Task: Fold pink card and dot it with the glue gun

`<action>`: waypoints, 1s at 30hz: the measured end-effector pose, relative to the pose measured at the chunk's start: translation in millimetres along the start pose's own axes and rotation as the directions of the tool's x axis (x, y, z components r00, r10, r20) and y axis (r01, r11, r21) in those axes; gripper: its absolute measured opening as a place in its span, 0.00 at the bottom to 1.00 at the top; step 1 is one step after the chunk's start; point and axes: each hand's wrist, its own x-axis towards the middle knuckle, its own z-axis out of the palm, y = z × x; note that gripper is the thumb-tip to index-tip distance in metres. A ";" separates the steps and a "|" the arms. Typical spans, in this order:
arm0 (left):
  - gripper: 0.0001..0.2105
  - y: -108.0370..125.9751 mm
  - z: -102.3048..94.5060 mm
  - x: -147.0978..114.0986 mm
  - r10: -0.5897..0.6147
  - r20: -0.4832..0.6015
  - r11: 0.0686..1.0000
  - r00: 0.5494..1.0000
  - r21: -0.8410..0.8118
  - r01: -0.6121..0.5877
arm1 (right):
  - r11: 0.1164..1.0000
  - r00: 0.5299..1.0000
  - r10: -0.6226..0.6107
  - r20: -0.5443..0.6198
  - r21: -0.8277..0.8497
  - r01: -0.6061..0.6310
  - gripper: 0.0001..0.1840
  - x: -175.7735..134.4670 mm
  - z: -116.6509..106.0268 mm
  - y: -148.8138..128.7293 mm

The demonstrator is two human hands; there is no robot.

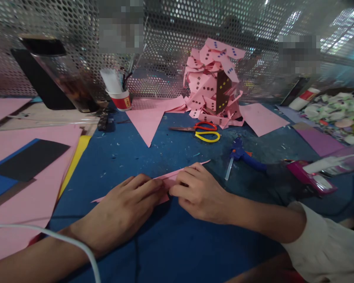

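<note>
And here's the pink folded paper (170, 181), a slim strip lying on the blue tabletop (194, 247) under both hands, its pointed ends poking out on either side. The left hand (129, 200) lies over its near-left part, palm down, fingers bent slightly and packed close, their tips on the paper; its thumb is hidden, so whether it grips or just presses, I cannot tell. The right hand (199, 190) is curled tighter, knuckles up, fingers drawn in and clamped on the strip. Only a small gap between the two, fingertips nearly meeting!

Just past the right hand, there's a blue glue gun (238, 151), its clear stick pointing back towards the wrist. Straight beyond the hands, scissors (193, 129) with red and yellow handles, and behind those a tall heap of dotted pink paper pieces (205, 84). Beyond the left hand, a pink paper triangle (149, 118) points this way, a red-and-white paper cup (120, 98) behind it. And look, a white cable (61, 237) loops across the left forearm.
</note>
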 end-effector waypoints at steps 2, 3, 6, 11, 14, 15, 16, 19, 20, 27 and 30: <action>0.12 -0.3 0.6 -0.3 -0.005 -0.003 1.000 1.000 -0.010 0.005 | 1.000 1.000 -0.007 -0.004 -0.003 0.007 0.10 -0.8 -0.2 -0.2; 0.12 -0.5 1.0 -0.5 -0.008 -0.001 1.000 1.000 -0.014 0.008 | 1.000 1.000 -0.010 -0.006 0.001 0.010 0.10 -1.1 -0.5 -0.3; 0.13 -1.5 2.6 -1.9 -0.012 0.020 1.000 1.000 -0.016 0.012 | 1.000 1.000 -0.017 -0.006 0.013 0.017 0.10 -1.9 -1.7 -0.5; 0.12 -2.9 6.0 -4.4 -0.040 0.074 0.999 0.996 0.005 0.040 | 0.999 0.999 -0.046 -0.007 -0.009 0.046 0.10 -3.4 -1.8 0.2; 0.12 -2.0 4.6 -3.5 -0.034 0.053 0.999 0.998 0.012 0.033 | 0.998 0.999 -0.014 -0.045 0.063 0.016 0.09 -3.9 -1.0 0.9; 0.12 -1.6 3.6 -2.8 -0.027 0.037 1.000 0.999 0.011 0.026 | 0.995 0.998 0.007 -0.057 0.095 -0.002 0.08 -3.8 -0.9 1.1; 0.12 -1.1 2.6 -2.1 -0.021 0.021 1.000 1.000 0.007 0.020 | 0.993 0.998 0.028 -0.064 0.120 -0.020 0.09 -3.7 -0.7 1.2; 0.12 -0.4 0.8 -0.5 -0.014 0.004 1.000 1.000 -0.005 0.014 | 0.991 0.997 0.062 -0.053 0.124 -0.055 0.09 -3.1 -0.8 1.3; 0.12 -0.5 0.7 -0.2 -0.015 0.004 1.000 1.000 -0.006 0.015 | 0.992 0.997 0.061 -0.047 0.113 -0.056 0.09 -2.9 -0.8 1.3; 0.12 -0.7 2.0 -0.5 -0.016 -0.027 1.000 1.000 0.010 0.016 | 0.993 0.997 0.028 -0.075 0.114 -0.020 0.08 -3.5 0.9 2.7; 0.12 -0.6 1.6 -1.6 -0.033 -0.001 0.999 0.999 0.008 0.033 | 0.991 0.996 0.031 -0.085 0.130 -0.020 0.08 -4.0 1.8 3.2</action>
